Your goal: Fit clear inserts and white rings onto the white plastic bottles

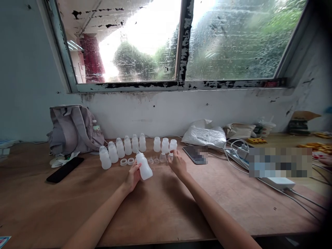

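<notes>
My left hand [133,178] is wrapped round a translucent white baby bottle [145,169], tilted above the table, with a clear nipple at its top. My right hand [178,164] is closed, its fingertips pinching a small clear bottle cap [170,157]. Another clear cap [162,157] stands just left of it. Two clear nipples [153,160] lie between that cap and the held bottle. Two white collar rings [127,162] rest left of the bottle. Behind them, several capped bottles [120,148] stand in a slanting row. Three bottles without caps [165,143] stand behind my right hand.
A grey backpack [74,129] leans at the wall, with a black phone-like slab [64,169] before it. On the right are a phone [193,154], a silver bag [204,135], cables and a white power strip [278,182]. Another person's hand [325,160] shows at the far right edge.
</notes>
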`<state>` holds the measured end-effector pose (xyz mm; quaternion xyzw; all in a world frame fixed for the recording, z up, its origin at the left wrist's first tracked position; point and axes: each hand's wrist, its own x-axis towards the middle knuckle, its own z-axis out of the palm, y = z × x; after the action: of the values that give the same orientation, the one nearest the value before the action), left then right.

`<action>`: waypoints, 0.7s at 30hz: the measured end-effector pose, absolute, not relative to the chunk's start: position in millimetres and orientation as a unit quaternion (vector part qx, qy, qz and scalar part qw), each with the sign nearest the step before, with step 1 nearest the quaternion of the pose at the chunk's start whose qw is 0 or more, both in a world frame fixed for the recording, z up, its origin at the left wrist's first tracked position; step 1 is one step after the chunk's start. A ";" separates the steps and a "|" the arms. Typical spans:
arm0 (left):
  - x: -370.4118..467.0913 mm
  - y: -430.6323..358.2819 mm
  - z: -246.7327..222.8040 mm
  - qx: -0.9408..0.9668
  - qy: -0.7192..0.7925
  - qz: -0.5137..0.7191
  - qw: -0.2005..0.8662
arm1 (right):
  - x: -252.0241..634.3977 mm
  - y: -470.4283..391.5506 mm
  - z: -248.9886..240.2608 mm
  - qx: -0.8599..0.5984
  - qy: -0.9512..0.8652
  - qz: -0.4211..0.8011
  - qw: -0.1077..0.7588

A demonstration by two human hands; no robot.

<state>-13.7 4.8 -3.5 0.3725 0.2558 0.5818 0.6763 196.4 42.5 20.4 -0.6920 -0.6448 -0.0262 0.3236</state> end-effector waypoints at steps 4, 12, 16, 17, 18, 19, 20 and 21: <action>-13.7 5.5 -2.4 0.363 0.247 0.584 0.683 | 203.1 46.7 15.4 -0.740 -0.627 -0.006 0.245; -18.4 2.5 3.8 0.329 0.285 0.544 0.717 | 197.0 47.8 10.2 -0.660 -0.684 0.003 0.311; -19.7 4.2 1.1 0.341 0.339 0.527 0.701 | 201.1 45.5 12.8 -0.705 -0.647 0.004 0.292; -19.8 4.6 0.5 0.350 0.353 0.522 0.693 | 202.7 46.2 11.8 -0.705 -0.651 0.017 0.281; -19.7 4.8 0.1 0.363 0.362 0.518 0.685 | 204.3 47.6 10.4 -0.699 -0.659 0.032 0.276; -19.5 4.7 0.1 0.379 0.365 0.515 0.677 | 205.7 49.4 9.0 -0.687 -0.668 0.050 0.282; -19.2 4.3 0.3 0.394 0.366 0.513 0.669 | 206.8 51.4 7.9 -0.670 -0.675 0.071 0.301; -18.9 3.7 0.8 0.406 0.367 0.511 0.662 | 207.5 53.3 7.6 -0.649 -0.676 0.101 0.333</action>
<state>-18.9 3.7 0.8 0.4063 0.3675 0.5111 0.6623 207.5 53.3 7.6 -0.6494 -0.6763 0.1006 0.3328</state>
